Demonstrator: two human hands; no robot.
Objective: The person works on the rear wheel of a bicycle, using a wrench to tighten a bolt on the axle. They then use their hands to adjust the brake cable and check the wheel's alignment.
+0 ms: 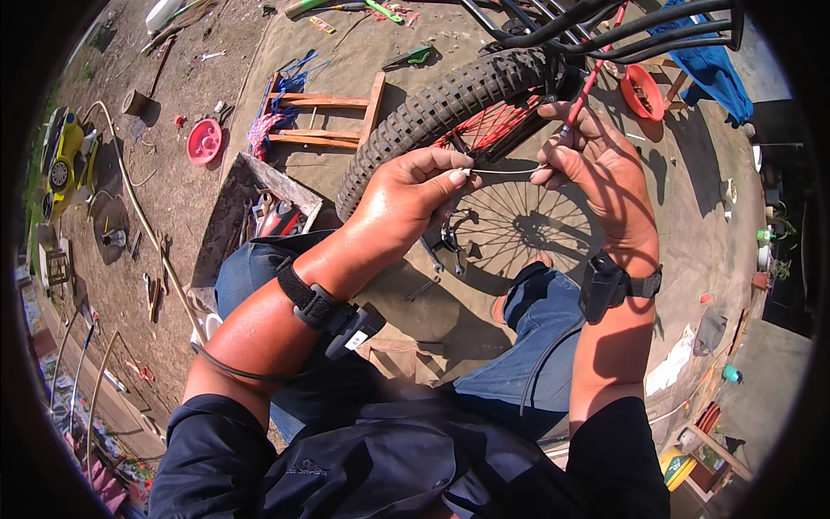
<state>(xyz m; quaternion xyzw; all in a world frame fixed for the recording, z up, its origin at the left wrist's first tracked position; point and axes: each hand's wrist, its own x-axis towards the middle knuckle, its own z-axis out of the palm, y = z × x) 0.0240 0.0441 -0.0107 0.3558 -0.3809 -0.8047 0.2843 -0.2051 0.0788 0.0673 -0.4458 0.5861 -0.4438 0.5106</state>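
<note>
I'm pinching the bare brake cable [506,171] taut and level between my left hand [413,192] and right hand [596,160], both closed on it, just before the rear tyre [432,112].

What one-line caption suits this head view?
Left hand and right hand stretch a thin cable beside a knobby bicycle tyre.

The tyre [432,108] is matt black knobby rubber. Beside it, the thin wire [506,171] looks like bare shiny metal, and the spokes [488,125] are glossy red.

outdoor repair yard | dirt ground [186,82] | scattered tools [268,212] | bicycle wheel [450,108]
</note>
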